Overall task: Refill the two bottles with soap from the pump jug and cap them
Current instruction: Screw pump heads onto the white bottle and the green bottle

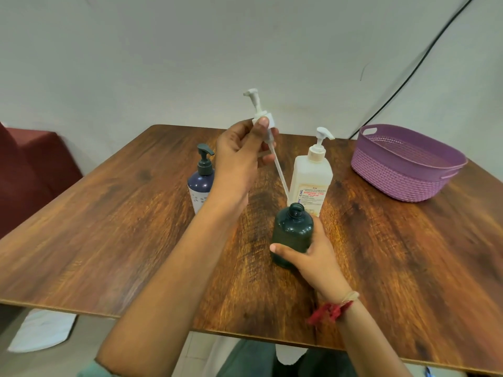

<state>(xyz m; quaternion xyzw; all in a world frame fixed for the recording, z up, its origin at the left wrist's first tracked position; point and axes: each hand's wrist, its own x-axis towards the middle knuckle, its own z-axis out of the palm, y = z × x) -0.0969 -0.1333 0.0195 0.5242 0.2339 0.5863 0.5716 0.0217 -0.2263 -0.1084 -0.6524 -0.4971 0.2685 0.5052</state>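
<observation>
**Wood tabletop: green bottle uncapped, pump held above it**

Wood-grain table (109, 240), dark brown laminate, with square corners and a thin edge. The near edge runs across the bottom of the view, and knees show below it. Wide bare surface on the near left and near right.

Right hand (313, 259) is closest, with a red thread band on its wrist. Its fingers and thumb wrap the lower body of the green bottle (292, 229). The bottle is dark translucent plastic, round-shouldered, with a threaded neck that is open and uncapped. It stands roughly upright near the table centre.

Left hand (239, 156) is higher and further back, its forearm crossing in from the lower left. Thumb and fingers pinch the collar of a white pump head (261, 115), held in the air with the nozzle up. Its dip tube (280, 175) slants down to the right, and its lower end sits just beside the bottle's neck.

Pump jug (310, 180) stands right behind the green bottle. It is translucent white and rectangular, with a printed label and a white pump fitted.

Navy bottle (200, 183) stands to the left, partly hidden by the left wrist. It has a white lower half and a dark pump on top.

Purple basket (402, 175) sits at the far right, near the table edge. It is oval woven-look plastic with a handle slot.

Maroon seat (32, 164) is off the far-left edge. Pale wall (163, 63) lies behind, with a black cable (408, 77) running diagonally down it.
</observation>
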